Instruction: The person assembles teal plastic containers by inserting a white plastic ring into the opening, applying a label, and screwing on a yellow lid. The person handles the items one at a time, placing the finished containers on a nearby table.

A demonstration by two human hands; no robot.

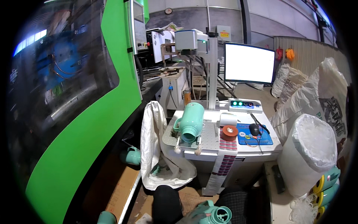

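At the bottom edge, between my knees, is a mint-green thermos jug shell, its round mouth facing up and some pale piece showing inside. My left hand, partly cut off and blurred, is closed around its handle side. My right hand is out of sight. In front of me a similar green jug lies on its side on the perforated plate of a marking machine, its open mouth toward me. Two pegs with pale knobs stick out below that mouth. The machine's head hangs above it on a column.
Right of the plate are a label roll with a strip hanging down, a mouse on a blue pad and a bright monitor. A white sack hangs left. A large green machine borders the left; full bags crowd the right.
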